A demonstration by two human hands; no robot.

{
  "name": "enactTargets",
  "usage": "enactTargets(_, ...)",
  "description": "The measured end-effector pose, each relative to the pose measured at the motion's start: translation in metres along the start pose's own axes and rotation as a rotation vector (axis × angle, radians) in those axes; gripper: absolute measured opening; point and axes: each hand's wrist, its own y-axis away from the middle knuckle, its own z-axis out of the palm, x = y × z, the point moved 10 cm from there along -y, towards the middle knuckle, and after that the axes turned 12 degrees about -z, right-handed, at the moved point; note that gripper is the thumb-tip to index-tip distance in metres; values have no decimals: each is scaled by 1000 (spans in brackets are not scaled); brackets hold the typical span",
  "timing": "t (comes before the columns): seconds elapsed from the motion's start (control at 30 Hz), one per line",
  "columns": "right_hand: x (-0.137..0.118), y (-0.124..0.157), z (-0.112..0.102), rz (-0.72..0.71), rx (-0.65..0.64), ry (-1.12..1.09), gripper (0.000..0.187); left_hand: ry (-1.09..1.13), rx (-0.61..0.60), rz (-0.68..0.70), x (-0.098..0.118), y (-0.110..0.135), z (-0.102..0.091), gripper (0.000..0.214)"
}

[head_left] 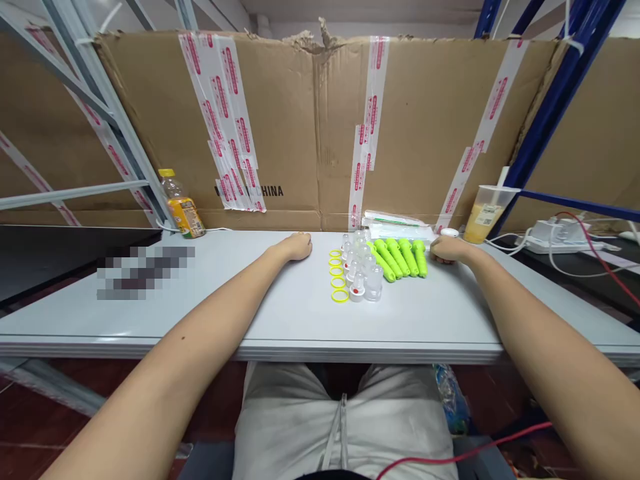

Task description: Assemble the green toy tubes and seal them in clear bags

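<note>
My left hand [299,247] rests on the tabletop as a fist, left of a set of small parts and apart from them. Closest to it is a column of thin yellow rings [338,282]. Beside the rings stand rows of clear plastic pieces [373,283], some with white bases and a red spot [357,291]. Several lime-green tapered tubes [395,257] lie side by side to the right of these. My right hand [447,249] is curled closed on the table just right of the last tube. Nothing shows in either hand; the fingers' undersides are hidden.
Clear plastic packets [400,230] and a round white item [449,232] lie behind the tubes. A drink cup with a straw [485,215] stands back right, near a power strip [550,240]. Back left is a juice bottle [185,212]. A taped cardboard wall [285,133] closes the rear.
</note>
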Motion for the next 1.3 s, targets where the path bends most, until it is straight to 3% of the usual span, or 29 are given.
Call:
enactTargets(0.17, 6, 1, -2, 58, 33, -126, 11, 24, 1, -5, 1, 1, -1, 40)
enactTargets(0.37, -5, 7, -4, 82, 75, -219, 30, 107, 30, -39, 2, 9, -12, 31)
enactTargets(0.57, -4, 4, 5, 137, 29, -165, 38, 290, 288, -128, 4, 29, -71, 39)
enactTargets(0.63, -4, 3, 6, 143, 29, -169, 37, 456, 314, -67, 8, 37, -89, 35)
enactTargets(0.7, -7, 3, 7, 140, 33, -179, 34, 652, 171, 70, 19, 43, -93, 26)
enactTargets(0.77, -10, 4, 6, 132, 49, -179, 32, 735, -152, 193, 35, 52, -79, 18)
enactTargets(0.87, -14, 6, 4, 135, 72, -166, 33, 614, -630, 215, 46, 79, -45, 28)
enactTargets(0.93, -16, 8, 4, 144, 75, -158, 35, 480, -814, 184, 49, 97, -30, 36)
enactTargets(1.03, -19, 9, 5, 139, 73, -161, 36, 325, -921, 205, 64, 119, -20, 42)
enactTargets(1.3, -21, 12, 5, 129, 118, -269, 31, 27, -919, 303, 101, 150, -7, 46)
